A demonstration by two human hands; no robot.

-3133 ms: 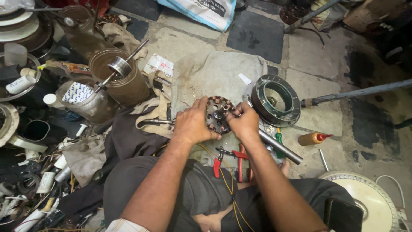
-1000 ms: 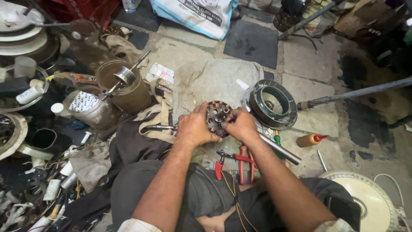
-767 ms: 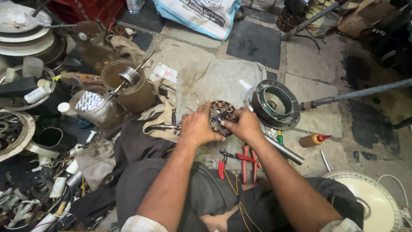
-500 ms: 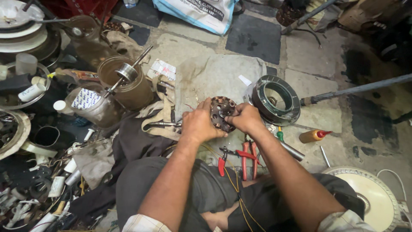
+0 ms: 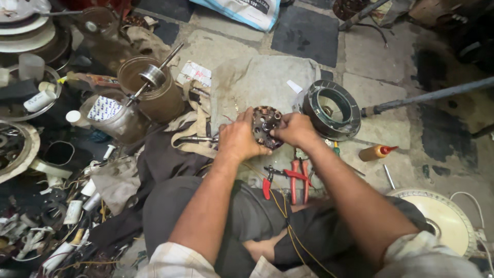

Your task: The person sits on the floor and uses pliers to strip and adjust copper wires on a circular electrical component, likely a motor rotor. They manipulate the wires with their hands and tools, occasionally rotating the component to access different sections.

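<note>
- Stone floor (image 5: 370,56) is lying under everything, with a grey cloth (image 5: 257,82) spread over it ahead of my knees.
- I am seeing the left hand (image 5: 237,140) closing its grip around the left edge of a round motor stator (image 5: 265,125) with copper windings.
- I am watching the right hand (image 5: 295,129) pinching the stator's right side, fingers curled onto it.
- Red-handled pliers (image 5: 297,177) are lying just below the hands.
- A metal ring housing (image 5: 332,109) is sitting just right of the stator.
- An orange bottle (image 5: 376,152) is lying farther right.
</note>
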